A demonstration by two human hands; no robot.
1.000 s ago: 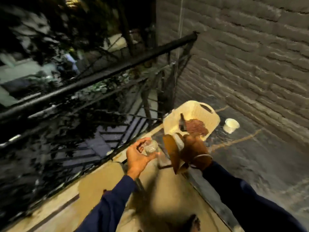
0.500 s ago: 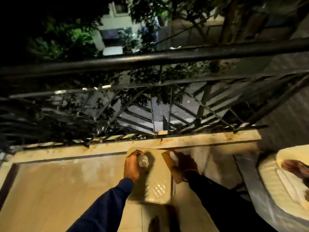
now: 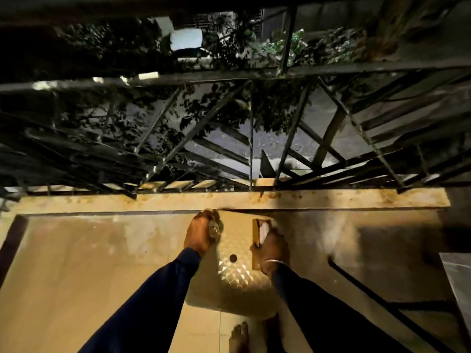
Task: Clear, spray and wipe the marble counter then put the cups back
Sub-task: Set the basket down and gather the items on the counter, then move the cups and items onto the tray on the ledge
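I am looking down at a tan balcony floor (image 3: 89, 263). My left hand (image 3: 200, 236) is closed around a small clear glass cup (image 3: 214, 229), low over a tan panel with a shiny diamond pattern (image 3: 232, 275). My right hand (image 3: 274, 248) grips a flat brown object (image 3: 255, 231) held on edge, with a white item (image 3: 265, 226) pressed against it. What these two are I cannot tell. A grey corner of the marble counter (image 3: 458, 278) shows at the far right edge.
A black iron railing (image 3: 252, 138) runs across just beyond a stained stone ledge (image 3: 331, 200), with trees and a street below. My bare foot (image 3: 238, 336) stands at the bottom. A dark bar shadow (image 3: 369, 289) crosses the floor on the right.
My view has swung from the counter and its cream basket to the floor by the railing. Both hands have moved down and forward, still holding the glass cup and the brown object.
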